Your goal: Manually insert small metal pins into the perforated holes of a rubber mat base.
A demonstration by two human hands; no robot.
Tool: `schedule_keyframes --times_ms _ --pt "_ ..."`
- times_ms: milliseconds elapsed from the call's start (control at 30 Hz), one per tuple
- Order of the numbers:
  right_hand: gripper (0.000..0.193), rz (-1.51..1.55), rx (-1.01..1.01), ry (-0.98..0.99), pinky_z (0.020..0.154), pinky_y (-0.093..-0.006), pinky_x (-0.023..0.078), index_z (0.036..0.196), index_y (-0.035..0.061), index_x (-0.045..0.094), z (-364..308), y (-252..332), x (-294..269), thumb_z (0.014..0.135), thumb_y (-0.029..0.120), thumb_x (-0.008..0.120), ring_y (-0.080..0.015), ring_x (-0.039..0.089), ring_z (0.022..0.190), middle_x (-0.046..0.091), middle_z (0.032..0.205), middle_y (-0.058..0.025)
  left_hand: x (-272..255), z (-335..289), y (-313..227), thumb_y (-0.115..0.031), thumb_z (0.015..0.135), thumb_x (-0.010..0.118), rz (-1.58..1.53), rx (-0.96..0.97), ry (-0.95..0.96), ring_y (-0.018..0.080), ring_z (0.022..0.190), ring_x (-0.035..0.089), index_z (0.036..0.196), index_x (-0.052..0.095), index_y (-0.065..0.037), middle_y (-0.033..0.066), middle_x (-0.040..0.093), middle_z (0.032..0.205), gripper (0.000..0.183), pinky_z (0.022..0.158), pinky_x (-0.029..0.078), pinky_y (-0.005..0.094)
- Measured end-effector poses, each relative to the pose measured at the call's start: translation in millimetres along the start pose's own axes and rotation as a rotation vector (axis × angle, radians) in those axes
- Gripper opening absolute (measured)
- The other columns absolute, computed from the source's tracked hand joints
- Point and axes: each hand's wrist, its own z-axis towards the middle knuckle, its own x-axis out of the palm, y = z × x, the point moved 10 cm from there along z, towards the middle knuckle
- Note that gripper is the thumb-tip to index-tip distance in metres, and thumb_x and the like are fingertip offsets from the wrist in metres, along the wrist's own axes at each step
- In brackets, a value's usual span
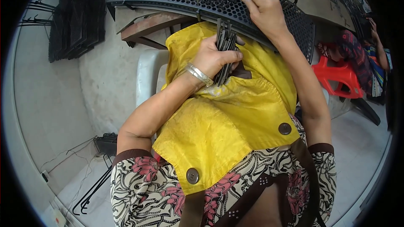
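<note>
My left hand (208, 59), with a bangle at its wrist, is closed round a bundle of thin dark strips (226, 38) above my yellow apron (210, 117). The strips stand roughly upright, their ends sticking out above and below the fingers. Farther away and to the right, my right hand (267, 14) reaches over a black perforated panel (168, 4). Its thumb and forefinger are nearly together at the panel's surface, and whatever they pinch is too small to tell. Many short dark pieces stand in the panel's holes.
Beyond the panel, more thin dark strips lie on a tabletop (320, 4). Dark perforated panels (78, 17) hang in a stack at the far left. At the right are a red plastic stool (336, 73) and another person (357, 54). A pale chair (147, 73) is under me.
</note>
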Motion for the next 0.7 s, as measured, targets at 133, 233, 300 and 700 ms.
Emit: schedule_keyframes --times_ms 133,233,300,700 --pt "0.017 0.642 0.37 0.207 0.058 -0.0216 0.044 0.091 -0.0002 0.06 -10.6 19.3 -0.8 0.076 0.007 0.06 -0.0099 0.056 0.064 0.06 0.072 -0.003 1.8 -4.6 3.3 0.002 0.067 0.061 0.022 -0.024 0.045 0.0101 0.046 0.05 0.086 0.054 0.0 0.0031 0.053 0.058 0.021 0.043 0.04 0.0216" --pt "0.013 0.877 0.374 0.448 0.062 -0.0171 0.043 0.086 -0.0027 0.06 -21.2 39.2 17.6 0.076 0.004 0.06 -0.0047 0.053 0.069 0.059 0.074 -0.0014 9.4 -6.7 1.9 0.002 0.066 0.062 0.112 -0.023 0.09 0.0094 0.047 0.05 0.085 0.055 -0.001 0.0024 0.053 0.059 0.02 0.044 0.04 0.0213" --pt "0.01 0.818 0.307 0.361 0.064 -0.0183 0.044 0.085 -0.0031 0.059 -19.9 43.4 6.0 0.076 0.003 0.058 -0.006 0.054 0.07 0.059 0.076 -0.0022 11.9 -4.9 3.5 0.002 0.066 0.062 0.157 -0.017 0.115 0.0084 0.049 0.05 0.084 0.055 -0.001 0.0016 0.054 0.06 0.019 0.044 0.04 0.0209" --pt "0.013 0.362 0.384 -0.248 0.059 -0.0162 0.043 0.089 -0.0018 0.058 -7.8 -37.9 -32.7 0.081 0.008 0.056 -0.0031 0.052 0.063 0.058 0.071 0.0007 6.0 -3.2 0.9 0.004 0.067 0.06 0.011 -0.022 0.06 0.0103 0.046 0.051 0.089 0.053 0.001 0.0037 0.054 0.059 0.024 0.044 0.041 0.0218"
